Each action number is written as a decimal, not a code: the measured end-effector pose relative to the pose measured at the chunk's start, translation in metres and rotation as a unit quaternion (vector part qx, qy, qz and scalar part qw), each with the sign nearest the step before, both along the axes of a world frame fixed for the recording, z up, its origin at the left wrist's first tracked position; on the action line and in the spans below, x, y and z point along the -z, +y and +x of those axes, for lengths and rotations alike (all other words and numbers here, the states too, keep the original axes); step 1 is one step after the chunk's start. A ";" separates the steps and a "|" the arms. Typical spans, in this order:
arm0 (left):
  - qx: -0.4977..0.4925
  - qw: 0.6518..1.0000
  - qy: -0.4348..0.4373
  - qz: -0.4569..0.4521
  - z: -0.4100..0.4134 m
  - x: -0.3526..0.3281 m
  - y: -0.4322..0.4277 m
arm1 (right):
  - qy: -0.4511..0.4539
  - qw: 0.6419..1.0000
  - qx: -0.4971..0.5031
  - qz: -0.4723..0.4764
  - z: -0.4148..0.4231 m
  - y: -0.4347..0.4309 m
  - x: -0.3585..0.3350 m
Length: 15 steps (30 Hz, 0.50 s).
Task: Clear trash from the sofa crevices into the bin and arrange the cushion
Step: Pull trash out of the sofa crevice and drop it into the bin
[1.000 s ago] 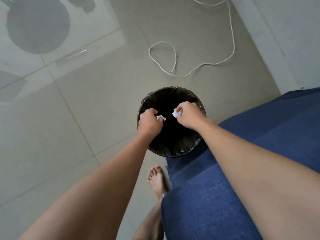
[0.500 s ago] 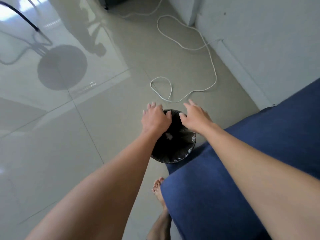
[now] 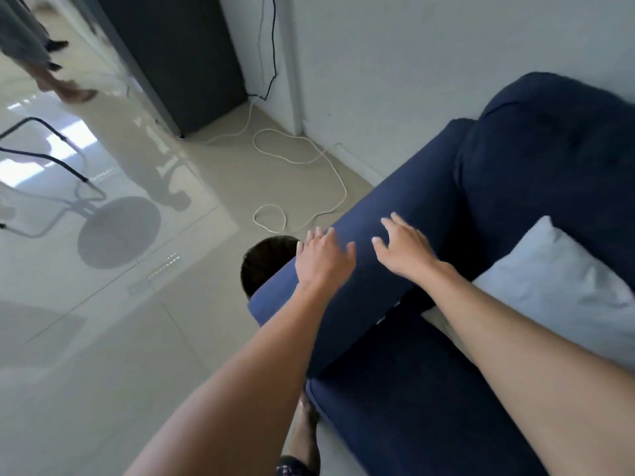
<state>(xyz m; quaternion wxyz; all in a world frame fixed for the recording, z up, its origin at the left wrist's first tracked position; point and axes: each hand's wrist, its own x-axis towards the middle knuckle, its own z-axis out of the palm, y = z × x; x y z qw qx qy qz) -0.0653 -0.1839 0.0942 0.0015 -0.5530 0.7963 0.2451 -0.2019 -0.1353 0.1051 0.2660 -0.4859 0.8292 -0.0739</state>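
Looking down from head height, the view shows two bare forearms reaching forward over the armrest of a navy blue sofa [image 3: 429,389]. The left hand [image 3: 323,261] is over the outer edge of the armrest, fingers spread apart and holding nothing. The right hand [image 3: 403,250] is just beside it, above the top of the armrest, fingers also spread and empty; whether either palm touches the fabric cannot be told.

A round bin lined with a black bag [image 3: 266,261] stands on the floor against the outer side of the armrest, partly hidden by it and by the left hand. A white cushion [image 3: 563,290] lies on the sofa seat, leaning into the corner where the armrest meets the backrest, near the right forearm.

On the glossy beige tile floor [image 3: 120,338] a white cable [image 3: 338,176] loops beyond the bin toward a dark cabinet [image 3: 178,60] by the white wall. A black metal frame [image 3: 51,159] shows at the left edge. The person's bare foot [image 3: 305,427] is on the floor beside the front of the sofa.
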 end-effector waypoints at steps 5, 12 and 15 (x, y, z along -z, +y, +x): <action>0.028 0.998 -0.003 0.055 -0.022 0.016 0.102 | -0.026 0.998 0.031 0.052 -0.031 0.095 0.027; 0.036 0.980 -0.058 0.185 -0.028 0.106 0.168 | -0.086 0.991 0.052 0.088 -0.039 0.155 0.124; 0.031 0.976 -0.063 0.205 -0.032 0.148 0.173 | -0.104 0.988 0.052 0.100 -0.044 0.158 0.171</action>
